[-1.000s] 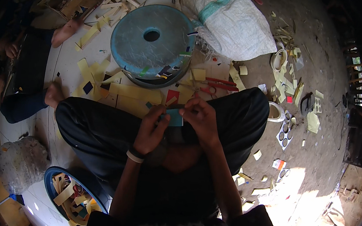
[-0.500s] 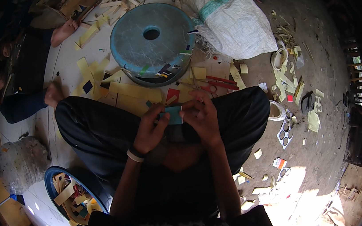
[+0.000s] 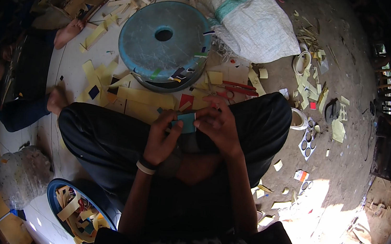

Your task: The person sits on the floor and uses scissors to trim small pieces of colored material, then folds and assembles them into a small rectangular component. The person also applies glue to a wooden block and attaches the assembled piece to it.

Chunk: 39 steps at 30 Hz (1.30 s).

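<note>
Hands — left hand (image 3: 161, 137), right hand (image 3: 220, 125) — gripping teal piece (image 3: 187, 122)

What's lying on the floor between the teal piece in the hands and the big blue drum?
In the head view, yellow strips and a red piece lie between the teal piece and the blue drum.

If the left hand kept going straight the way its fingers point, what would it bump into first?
Probably the small teal piece that both hands pinch; the left hand already touches it. Beyond that lie yellow strips, then the round blue-grey drum, though depth is hard to judge.
</note>
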Tool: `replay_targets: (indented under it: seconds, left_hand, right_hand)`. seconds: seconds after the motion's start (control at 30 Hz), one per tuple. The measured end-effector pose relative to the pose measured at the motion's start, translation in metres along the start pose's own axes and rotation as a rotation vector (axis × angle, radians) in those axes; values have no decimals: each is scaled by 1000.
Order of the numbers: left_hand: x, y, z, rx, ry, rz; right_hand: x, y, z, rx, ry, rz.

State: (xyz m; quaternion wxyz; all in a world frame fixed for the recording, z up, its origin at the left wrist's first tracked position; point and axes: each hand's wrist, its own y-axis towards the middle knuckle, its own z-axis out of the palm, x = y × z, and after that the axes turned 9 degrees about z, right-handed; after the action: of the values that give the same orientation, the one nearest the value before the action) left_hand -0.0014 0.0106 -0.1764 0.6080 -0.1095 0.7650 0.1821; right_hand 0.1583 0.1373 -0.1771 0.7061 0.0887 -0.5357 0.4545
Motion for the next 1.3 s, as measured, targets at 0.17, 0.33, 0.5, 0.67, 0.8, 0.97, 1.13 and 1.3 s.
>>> replay_targets:
  seconds: [0.17,0.33,0.5,0.67,0.8,0.97,1.13,1.3]
  left_hand:
    - [4,-1,2,-58,32,23]
    - [5,-2,1,-63,20,-20]
    - [5,-1,2,-25,-18,28]
    - [1,0,3,-12,-11,20]
    - [-2,0,3,4,-9,60]
    - [0,-1,4,-6,-42,81]
    - [3,-3,2,8,-58,29]
    - [2,-3,1,36,-51,-10]
  right_hand:
    - [-4,4,3,-115,-150,-100]
    - [-4,3,4,-13,-182,-89]
    - [-8,-1,9,82,-188,30]
    - [-7,1,5,43,-190,104]
    - [-7,0,6,-29,-178,98]
    - [-6,1,5,30,-197,68]
    - [-3,0,5,47,-186,79]
    - [-4,0,4,43,-205,63]
